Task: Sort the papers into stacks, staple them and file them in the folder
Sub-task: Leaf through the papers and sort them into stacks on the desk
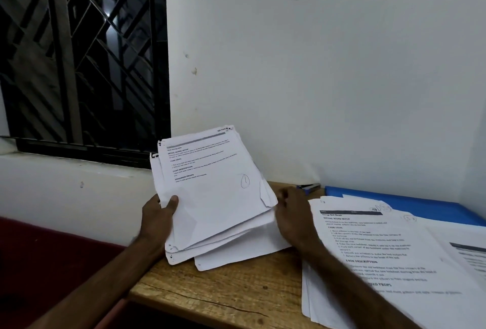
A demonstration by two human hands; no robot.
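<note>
Papers (215,197), head view: gripping them tilted over table (223,294) with left hand (157,217), reaching their right edge with blurred right hand (292,213) (grasp not discernible), sorting partway, leaving stapling and filing into blue folder (420,206).

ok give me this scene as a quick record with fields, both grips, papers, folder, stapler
left grip: holds the lower left edge of the held stack, thumb on top
right grip: at the stack's right edge, blurred, hold unclear
held stack: tilted up, sheets unevenly fanned
loose papers: flat on the table, right side
folder: blue, back right, partly under the loose papers
stapler: by the wall, untouched
</note>
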